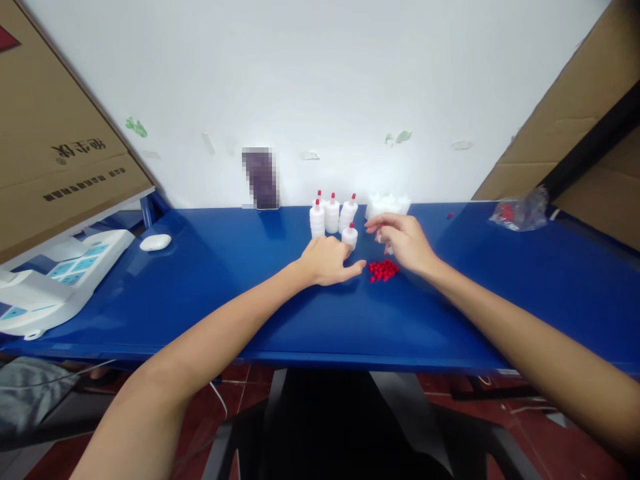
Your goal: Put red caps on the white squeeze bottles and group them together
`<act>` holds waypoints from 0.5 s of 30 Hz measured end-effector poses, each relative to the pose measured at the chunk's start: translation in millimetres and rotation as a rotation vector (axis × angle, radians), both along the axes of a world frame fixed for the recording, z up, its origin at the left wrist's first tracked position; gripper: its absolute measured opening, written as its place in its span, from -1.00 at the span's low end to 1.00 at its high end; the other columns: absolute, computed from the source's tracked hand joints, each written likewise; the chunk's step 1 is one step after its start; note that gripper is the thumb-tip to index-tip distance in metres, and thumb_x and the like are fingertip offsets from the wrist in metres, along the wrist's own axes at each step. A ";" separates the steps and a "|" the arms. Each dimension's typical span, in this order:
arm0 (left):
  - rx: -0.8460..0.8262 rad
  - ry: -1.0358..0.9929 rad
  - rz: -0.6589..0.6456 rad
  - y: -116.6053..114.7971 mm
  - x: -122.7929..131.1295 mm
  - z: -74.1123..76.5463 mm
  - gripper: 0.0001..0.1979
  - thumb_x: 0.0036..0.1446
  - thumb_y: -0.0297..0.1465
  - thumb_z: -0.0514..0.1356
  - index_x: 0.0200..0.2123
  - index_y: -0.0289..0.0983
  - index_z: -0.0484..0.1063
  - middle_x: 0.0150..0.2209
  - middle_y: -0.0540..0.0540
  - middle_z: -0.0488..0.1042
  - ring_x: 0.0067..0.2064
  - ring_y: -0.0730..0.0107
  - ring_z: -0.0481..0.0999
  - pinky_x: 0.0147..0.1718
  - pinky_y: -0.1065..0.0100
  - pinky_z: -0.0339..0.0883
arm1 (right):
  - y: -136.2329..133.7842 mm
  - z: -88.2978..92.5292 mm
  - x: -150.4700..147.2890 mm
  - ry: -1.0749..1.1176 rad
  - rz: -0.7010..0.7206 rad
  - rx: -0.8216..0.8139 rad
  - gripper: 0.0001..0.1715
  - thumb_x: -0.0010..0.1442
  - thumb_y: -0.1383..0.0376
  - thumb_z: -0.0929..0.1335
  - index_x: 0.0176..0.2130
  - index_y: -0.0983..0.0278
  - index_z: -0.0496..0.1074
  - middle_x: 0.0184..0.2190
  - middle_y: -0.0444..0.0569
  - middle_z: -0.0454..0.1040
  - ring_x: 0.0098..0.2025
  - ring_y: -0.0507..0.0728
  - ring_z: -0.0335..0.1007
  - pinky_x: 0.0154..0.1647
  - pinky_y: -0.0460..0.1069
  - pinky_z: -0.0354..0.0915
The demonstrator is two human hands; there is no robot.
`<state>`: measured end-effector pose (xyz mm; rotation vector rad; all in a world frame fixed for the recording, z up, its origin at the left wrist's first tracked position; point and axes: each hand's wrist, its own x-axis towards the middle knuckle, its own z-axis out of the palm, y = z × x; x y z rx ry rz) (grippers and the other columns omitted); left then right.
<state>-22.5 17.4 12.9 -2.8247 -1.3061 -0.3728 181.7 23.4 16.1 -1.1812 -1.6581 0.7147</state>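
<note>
My left hand (327,261) rests on the blue table (225,300), fingers curled, thumb stretched out toward a small pile of red caps (383,269). A short white bottle with a red cap (349,235) stands just beyond its knuckles, touching or nearly so. My right hand (403,239) hovers right of that bottle with its fingers bent round a small white piece I cannot make out. Three taller capped white bottles (331,215) stand in a group behind. A heap of white uncapped bottles (387,203) lies at the back by the wall.
A white device with blue keys (55,277) sits at the left edge, with a white oval mouse (155,242) next to it. A clear bag with red bits (520,212) lies far right. Cardboard boxes (55,127) lean on both sides. One loose red cap (450,215) lies apart.
</note>
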 end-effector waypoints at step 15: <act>0.071 -0.182 -0.110 -2.3 -2.6 -1.2 -0.79 -0.02 -0.21 0.12 -0.52 -0.22 0.27 -0.59 0.02 0.31 -0.54 0.42 0.17 -0.51 0.33 -0.10 | 6.4 -3.2 1.9 -0.142 0.000 0.090 -0.68 0.25 0.08 0.38 -0.13 0.25 0.49 -0.22 0.04 0.63 -0.43 0.11 0.46 -0.38 0.06 0.39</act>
